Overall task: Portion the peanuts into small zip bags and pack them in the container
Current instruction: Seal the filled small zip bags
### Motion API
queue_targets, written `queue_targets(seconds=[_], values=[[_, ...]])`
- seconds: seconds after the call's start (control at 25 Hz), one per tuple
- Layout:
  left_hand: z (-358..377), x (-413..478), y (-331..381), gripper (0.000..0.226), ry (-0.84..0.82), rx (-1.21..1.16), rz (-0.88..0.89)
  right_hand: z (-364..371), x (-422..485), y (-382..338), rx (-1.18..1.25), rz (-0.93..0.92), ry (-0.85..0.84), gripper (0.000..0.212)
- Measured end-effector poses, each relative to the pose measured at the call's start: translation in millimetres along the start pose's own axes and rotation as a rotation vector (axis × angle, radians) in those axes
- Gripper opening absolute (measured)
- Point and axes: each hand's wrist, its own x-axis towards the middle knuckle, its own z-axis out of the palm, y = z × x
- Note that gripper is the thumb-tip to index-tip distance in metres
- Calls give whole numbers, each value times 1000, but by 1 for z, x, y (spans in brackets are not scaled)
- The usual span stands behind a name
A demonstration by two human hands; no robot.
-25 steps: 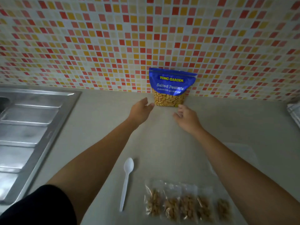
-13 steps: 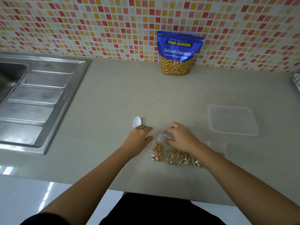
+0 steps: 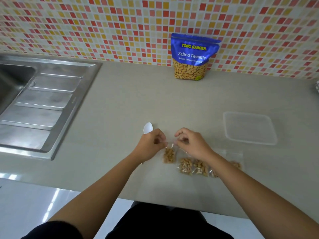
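A small zip bag of peanuts (image 3: pixel 169 155) hangs a little above the grey counter (image 3: pixel 131 100). My left hand (image 3: pixel 151 145) pinches its top left corner and my right hand (image 3: pixel 191 144) pinches its top right. Several more filled small bags (image 3: pixel 193 167) lie in a row just right of it, partly hidden under my right forearm. The blue Salted Peanuts pouch (image 3: pixel 194 56) stands upright against the tiled wall. A clear shallow plastic container (image 3: pixel 249 128) sits to the right of my hands.
A white plastic spoon (image 3: pixel 148 128) lies behind my left hand, its handle hidden. A steel sink with drainboard (image 3: pixel 39 104) fills the left side. The counter's front edge runs close to my body. A cloth-like object (image 3: pixel 316 87) peeks in at the far right.
My hands drew back from the peanut pouch to the row of small bags. Both now pinch the leftmost bag's top, lifted and apart from the others.
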Motion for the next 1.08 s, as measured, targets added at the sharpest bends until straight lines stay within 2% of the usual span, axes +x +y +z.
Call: queue_targets(seconds=[0.12, 0.4, 0.6, 0.8, 1.08], values=[[-18, 0, 10, 15, -45, -82, 19, -10, -4, -12, 182, 83, 31, 5], [-39, 0, 32, 6, 15, 71, 297, -22, -11, -44, 257, 23, 140, 6], [-43, 6, 36, 6, 35, 126, 313, -22, -10, -54, 225, -11, 170, 5], [-40, 6, 40, 12, 39, 279, 424, -20, -8, -59, 182, -20, 196, 5], [-52, 10, 52, 11, 66, 226, 444, -29, -6, -67, 267, -19, 260, 11]])
